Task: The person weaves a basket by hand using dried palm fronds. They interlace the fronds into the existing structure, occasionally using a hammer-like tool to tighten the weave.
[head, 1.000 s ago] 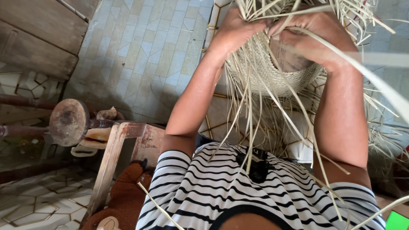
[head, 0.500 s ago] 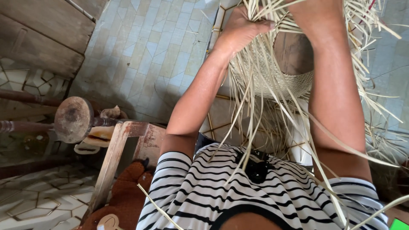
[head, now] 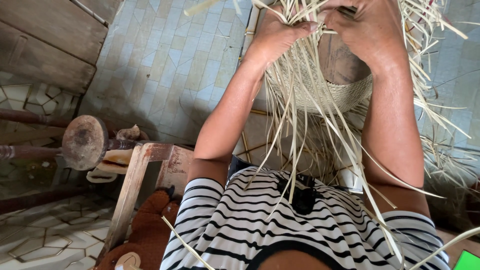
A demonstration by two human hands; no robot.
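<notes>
Above the lap, the left hand [head: 280, 35] and right hand [head: 367, 32] pinch straw strands [head: 305, 135] at the woven basket [head: 340, 92] rim — best keep tension even, each strand snug.

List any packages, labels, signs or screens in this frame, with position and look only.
Bright green flat corner: bottom right edge of the view, cut off by the frame; may be a screen or a card, cannot tell which.
Round pale disc with a dark mark: bottom edge, on the brown plush toy beside the striped shirt; may be a tag.
No packages or signs show.
</notes>
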